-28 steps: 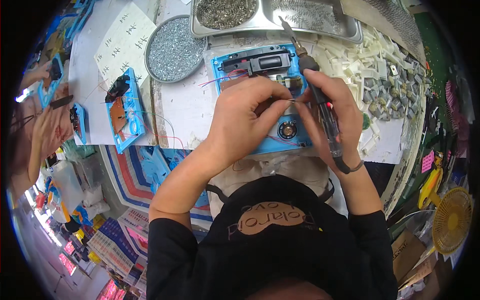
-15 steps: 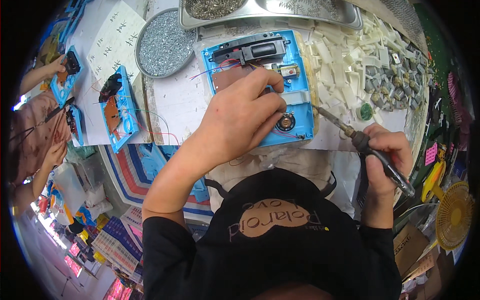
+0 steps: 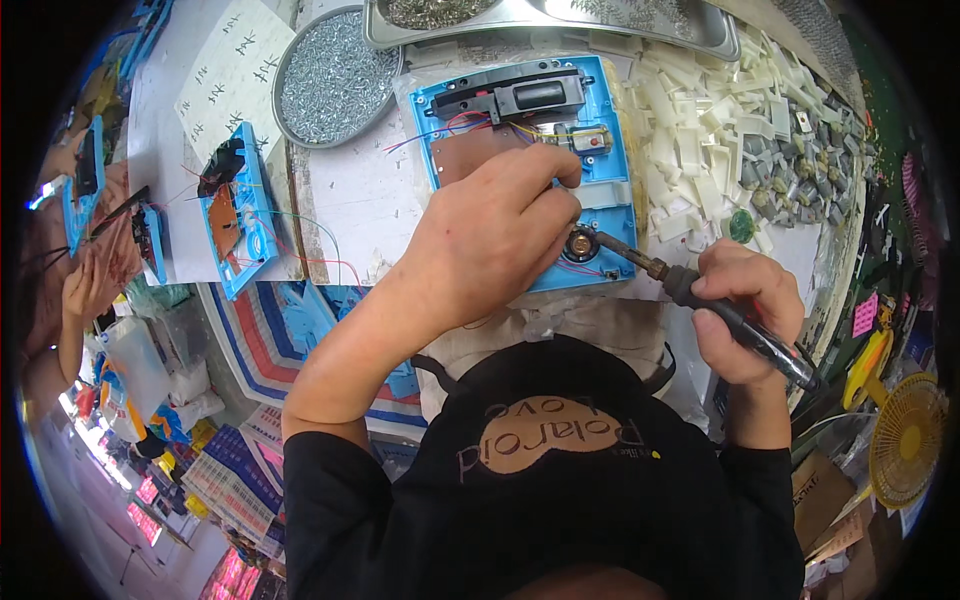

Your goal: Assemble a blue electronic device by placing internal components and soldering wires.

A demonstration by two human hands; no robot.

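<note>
A blue plastic device shell (image 3: pixel 610 150) lies open on the bench, with a black part at its top, a brown circuit board and thin coloured wires inside. My left hand (image 3: pixel 490 235) presses down on the board, fingers curled over its lower middle. My right hand (image 3: pixel 745 315) grips a black-handled soldering iron (image 3: pixel 700 295) at the shell's lower right. Its metal tip points left at a small round part (image 3: pixel 580 243) just beside my left fingertips.
A round tray of small screws (image 3: pixel 335 75) and a long metal tray (image 3: pixel 560 15) sit at the back. Cream and grey plastic pieces (image 3: pixel 730 150) are heaped on the right. Another blue shell (image 3: pixel 235 215) lies at left, near another person's hand (image 3: pixel 85 285). A yellow fan (image 3: pixel 905 440) stands at right.
My right hand pulled the soldering iron away from over the shell, out to the lower right, then angled its tip back in to the round part. My left hand stayed on the board.
</note>
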